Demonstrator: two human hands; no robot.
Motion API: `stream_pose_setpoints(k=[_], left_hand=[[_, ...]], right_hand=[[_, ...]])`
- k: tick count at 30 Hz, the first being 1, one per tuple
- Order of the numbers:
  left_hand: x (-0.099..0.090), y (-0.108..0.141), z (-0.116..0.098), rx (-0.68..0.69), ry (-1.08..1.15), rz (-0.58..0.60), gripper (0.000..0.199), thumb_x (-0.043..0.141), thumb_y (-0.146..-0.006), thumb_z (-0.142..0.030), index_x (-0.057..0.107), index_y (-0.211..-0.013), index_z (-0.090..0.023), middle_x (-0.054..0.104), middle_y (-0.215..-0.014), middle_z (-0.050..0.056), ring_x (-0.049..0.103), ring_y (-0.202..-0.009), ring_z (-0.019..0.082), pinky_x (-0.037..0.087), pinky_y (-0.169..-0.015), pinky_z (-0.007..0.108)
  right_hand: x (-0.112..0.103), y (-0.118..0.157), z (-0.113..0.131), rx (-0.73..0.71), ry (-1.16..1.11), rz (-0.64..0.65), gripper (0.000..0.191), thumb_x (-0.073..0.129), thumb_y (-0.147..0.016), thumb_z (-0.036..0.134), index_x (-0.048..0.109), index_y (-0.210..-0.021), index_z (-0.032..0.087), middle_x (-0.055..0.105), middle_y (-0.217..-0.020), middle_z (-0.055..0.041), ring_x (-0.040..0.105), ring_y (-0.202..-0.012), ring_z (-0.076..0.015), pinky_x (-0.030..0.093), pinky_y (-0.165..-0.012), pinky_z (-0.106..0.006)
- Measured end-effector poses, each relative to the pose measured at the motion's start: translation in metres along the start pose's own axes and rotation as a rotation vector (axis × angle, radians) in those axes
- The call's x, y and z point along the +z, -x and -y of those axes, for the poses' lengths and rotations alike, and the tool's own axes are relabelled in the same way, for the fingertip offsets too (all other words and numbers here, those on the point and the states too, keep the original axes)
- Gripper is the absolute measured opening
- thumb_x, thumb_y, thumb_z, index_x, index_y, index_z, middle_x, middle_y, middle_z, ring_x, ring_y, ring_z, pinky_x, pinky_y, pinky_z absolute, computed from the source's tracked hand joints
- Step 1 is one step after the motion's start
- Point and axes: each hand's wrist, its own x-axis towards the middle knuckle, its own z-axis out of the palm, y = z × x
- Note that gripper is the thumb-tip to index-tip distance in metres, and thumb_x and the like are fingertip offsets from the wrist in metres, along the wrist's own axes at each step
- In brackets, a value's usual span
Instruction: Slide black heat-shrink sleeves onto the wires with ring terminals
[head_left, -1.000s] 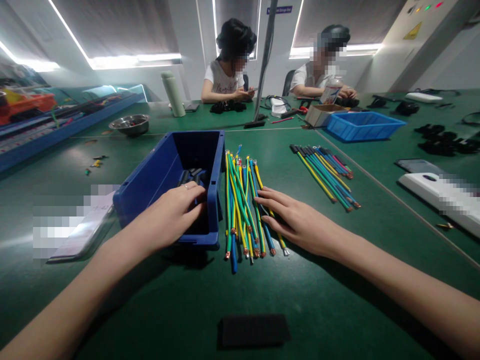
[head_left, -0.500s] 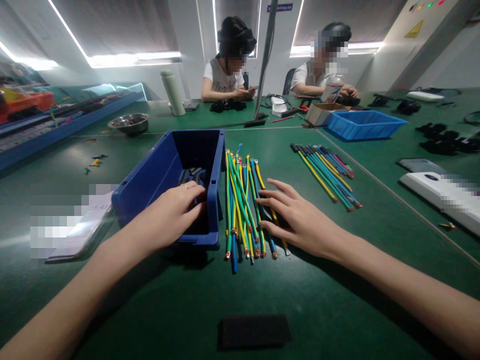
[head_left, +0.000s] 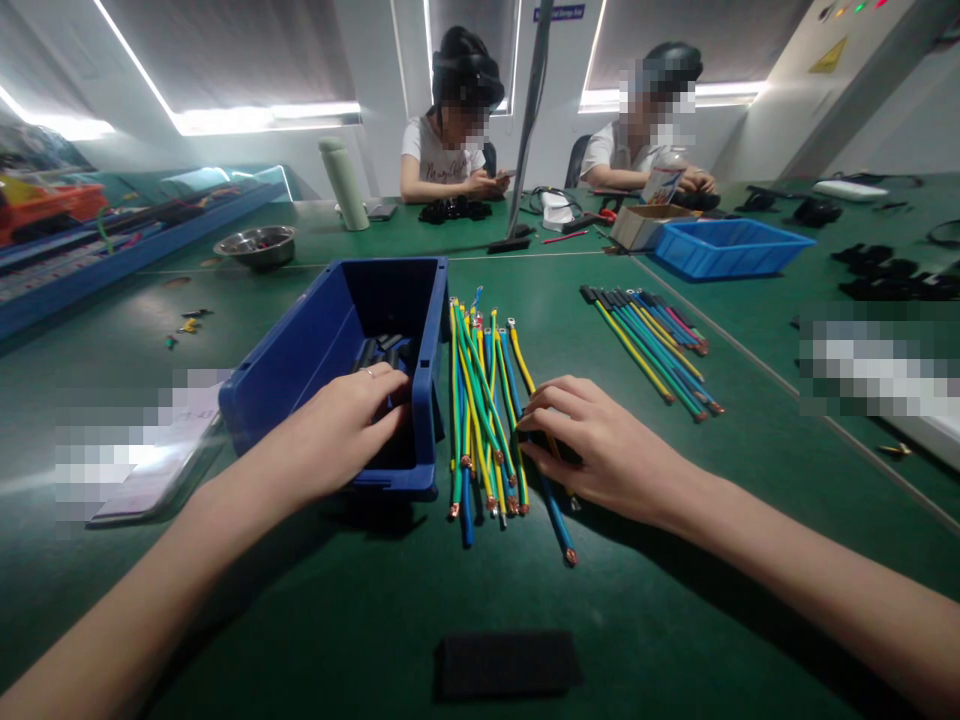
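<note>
- Running along my far left is the long blue tray (head_left: 45, 290), crowded with wires, an orange crate (head_left: 60, 210) in it.
- Next, small loose bits (head_left: 191, 322) on the green tabletop (head_left: 300, 620), with a shiny flat item (head_left: 176, 455), partly blurred, nearer me.
- Then the steel bowl (head_left: 255, 250), small parts inside, too small to name.
- Now the dark blue bin (head_left: 277, 370): short black pieces (head_left: 386, 350) inside, and my left hand (head_left: 360, 415) in over its near end. Fingers close together, tips hidden; I can't tell if they pinch anything.
- Behind it stands a pale green bottle (head_left: 345, 185).
- Just right of the bin, the loose cables (head_left: 480, 400), green-yellow and blue, copper at the near ends; closer to me lies a black block (head_left: 510, 665).
- Beyond, a metal pole (head_left: 529, 130) stands between two seated co-workers.
- And my right hand (head_left: 585, 440)! Fingers bent over a blue cable (head_left: 556, 520) slanting out beneath, thumb tucked below; whether they grip it I can't tell.
- Further right, black-capped cables (head_left: 652, 350) lie fanned out.
- Past those, a cardboard box (head_left: 645, 228) touches the bright blue tray (head_left: 727, 250).
</note>
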Motion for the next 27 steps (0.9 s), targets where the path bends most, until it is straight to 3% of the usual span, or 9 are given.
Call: stream_pose_setpoints(k=[9, 20, 27], left_hand=[[0.0, 0.0, 0.0, 0.005, -0.029, -0.008, 0.027, 0.039, -0.094, -0.031, 0.063, -0.092, -0.019, 0.066, -0.096, 0.007, 0.062, -0.089, 0.024, 0.051, -0.088, 0.039], [0.0, -0.001, -0.002, 0.009, -0.023, -0.003, 0.027, 0.039, -0.092, -0.031, 0.063, -0.09, -0.018, 0.067, -0.093, 0.007, 0.062, -0.087, 0.023, 0.051, -0.087, 0.039], [0.0, -0.001, -0.002, 0.023, -0.034, -0.004, 0.029, 0.037, -0.093, -0.031, 0.064, -0.092, -0.019, 0.068, -0.091, 0.006, 0.063, -0.087, 0.023, 0.052, -0.086, 0.037]], right_hand=[[-0.001, -0.001, 0.019, 0.053, 0.174, 0.053, 0.017, 0.053, -0.092, 0.031, 0.065, -0.088, 0.02, 0.062, -0.09, -0.0086, 0.051, -0.092, -0.0263, 0.041, -0.093, -0.047], [0.006, -0.003, 0.037, 0.314, 0.195, 0.044, 0.006, 0.057, -0.076, 0.016, 0.063, -0.079, 0.017, 0.063, -0.071, -0.0051, 0.053, -0.071, -0.0203, 0.038, -0.084, -0.04], [-0.007, -0.006, 0.034, 0.501, -0.1, 0.034, 0.025, 0.057, -0.078, 0.018, 0.072, -0.097, 0.022, 0.064, -0.065, 0.0008, 0.054, -0.063, -0.0172, 0.039, -0.074, -0.036]])
